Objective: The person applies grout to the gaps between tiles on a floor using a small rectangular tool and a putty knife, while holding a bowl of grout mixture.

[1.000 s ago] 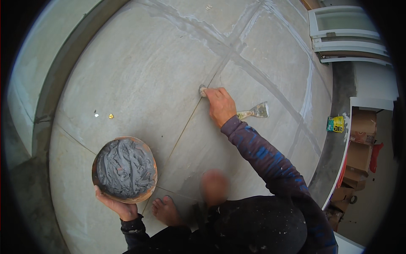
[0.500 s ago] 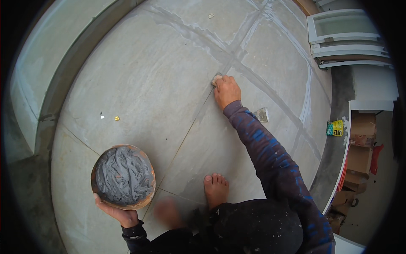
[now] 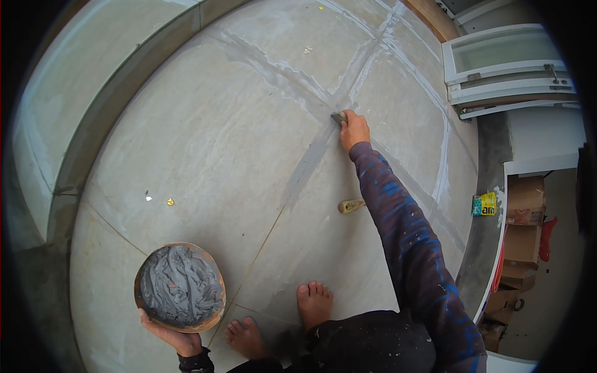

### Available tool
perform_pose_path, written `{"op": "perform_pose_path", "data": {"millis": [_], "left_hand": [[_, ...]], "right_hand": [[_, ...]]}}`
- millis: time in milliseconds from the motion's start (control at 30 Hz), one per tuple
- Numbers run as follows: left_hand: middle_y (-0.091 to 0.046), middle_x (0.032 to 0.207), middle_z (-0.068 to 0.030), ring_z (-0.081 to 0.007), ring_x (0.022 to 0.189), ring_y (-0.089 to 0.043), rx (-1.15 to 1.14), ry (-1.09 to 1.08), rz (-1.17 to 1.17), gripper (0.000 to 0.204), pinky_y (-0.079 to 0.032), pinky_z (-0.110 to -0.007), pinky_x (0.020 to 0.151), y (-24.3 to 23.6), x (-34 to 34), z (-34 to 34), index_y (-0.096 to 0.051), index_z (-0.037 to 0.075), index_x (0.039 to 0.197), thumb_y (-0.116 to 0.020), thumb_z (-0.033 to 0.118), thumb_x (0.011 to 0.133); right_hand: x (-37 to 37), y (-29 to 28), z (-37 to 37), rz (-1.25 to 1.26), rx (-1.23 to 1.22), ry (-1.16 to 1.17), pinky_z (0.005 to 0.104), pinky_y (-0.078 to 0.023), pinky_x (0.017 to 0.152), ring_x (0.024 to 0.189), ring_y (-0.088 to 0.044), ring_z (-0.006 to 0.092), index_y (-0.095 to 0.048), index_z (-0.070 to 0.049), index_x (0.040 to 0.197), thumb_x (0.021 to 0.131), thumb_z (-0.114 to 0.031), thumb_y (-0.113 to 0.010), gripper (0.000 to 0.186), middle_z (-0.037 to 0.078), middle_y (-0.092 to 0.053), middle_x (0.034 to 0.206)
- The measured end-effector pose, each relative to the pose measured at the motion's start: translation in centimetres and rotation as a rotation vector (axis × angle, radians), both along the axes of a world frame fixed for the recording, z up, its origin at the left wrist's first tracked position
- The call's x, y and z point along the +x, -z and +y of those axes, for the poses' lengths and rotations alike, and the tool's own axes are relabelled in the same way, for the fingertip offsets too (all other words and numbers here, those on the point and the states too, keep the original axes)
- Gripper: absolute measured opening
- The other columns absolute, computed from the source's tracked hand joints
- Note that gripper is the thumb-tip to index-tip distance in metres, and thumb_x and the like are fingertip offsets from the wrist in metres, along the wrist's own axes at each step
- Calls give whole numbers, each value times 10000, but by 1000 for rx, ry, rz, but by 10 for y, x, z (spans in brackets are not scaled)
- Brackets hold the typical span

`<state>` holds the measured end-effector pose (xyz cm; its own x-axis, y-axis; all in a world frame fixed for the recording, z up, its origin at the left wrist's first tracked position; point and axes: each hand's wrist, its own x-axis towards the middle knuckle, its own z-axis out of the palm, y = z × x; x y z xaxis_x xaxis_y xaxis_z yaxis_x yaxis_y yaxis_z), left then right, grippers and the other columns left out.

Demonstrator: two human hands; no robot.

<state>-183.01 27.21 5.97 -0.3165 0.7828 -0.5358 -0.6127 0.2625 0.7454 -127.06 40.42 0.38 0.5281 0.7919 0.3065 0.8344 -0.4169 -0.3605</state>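
Note:
My left hand holds a round bowl with an orange-brown rim from below, at the lower left. Thick grey grout fills it, its surface rough and ridged. With the arm stretched far forward, my right hand is closed on a small flat grout spreader, dark with grout; its exact shape is mostly hidden by the fingers. The spreader touches the floor where tile joints cross. A wet grey grout smear covers the joint behind it. Beside my right forearm lies a tool's wooden handle, its other end behind the sleeve.
Large pale floor tiles have grout-smeared joints farther off. My bare feet stand below. Small yellow scraps lie left. White-framed panels, a yellow-and-teal packet and cardboard boxes are at right. A raised ledge curves along the left.
My right hand has slid the spreader forward and right along the joint, leaving a longer, wider grey smear. The lying tool's handle now shows. My left foot, blurred before, is sharp.

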Motion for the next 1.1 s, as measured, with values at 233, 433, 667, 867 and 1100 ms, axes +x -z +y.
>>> {"op": "perform_pose_path", "data": {"millis": [233,433,667,867,1100], "left_hand": [[-493,1512,-94,-290,1373,-490,-37,-76,38,719,-387,-445,1143,-41,-23,-8,-465,72,1486,-439,611,1011],[-534,1457,-73,-260,1343,-510,36,-11,-39,620,-391,-430,1133,-46,-39,-19,-509,82,1425,-418,561,1042],[-534,1463,-71,-259,1336,-517,117,2,-69,668,-388,-421,1134,-13,-62,-44,-508,76,1442,-426,592,1028],[-538,1456,-65,-253,1328,-521,111,-27,-60,660,-395,-420,1126,1,-83,-47,-511,77,1434,-430,589,1027],[-532,1459,-84,-270,1333,-515,71,-72,0,655,-399,-434,1124,9,-67,-35,-508,71,1432,-444,576,1020]], "right_hand": [[-138,-3,-72,-20,-14,-334,420,-498,941,1043,-606,368,-678,-8,1150,831,36,-613,328,158,-709,1116],[-287,-34,-179,151,-120,-584,404,-527,949,1059,-619,348,-666,3,1230,809,53,-615,427,164,-699,1153],[-225,-24,-153,193,26,-464,434,-520,886,1027,-607,356,-688,-25,1172,811,-9,-698,362,157,-661,1096],[-278,21,-135,-150,10,-458,413,-528,820,936,-593,319,-677,-18,1079,817,-36,-687,263,125,-589,963],[-229,16,-145,299,-27,-466,408,-520,830,913,-634,363,-689,-19,1117,826,-2,-688,292,161,-654,960]]}}
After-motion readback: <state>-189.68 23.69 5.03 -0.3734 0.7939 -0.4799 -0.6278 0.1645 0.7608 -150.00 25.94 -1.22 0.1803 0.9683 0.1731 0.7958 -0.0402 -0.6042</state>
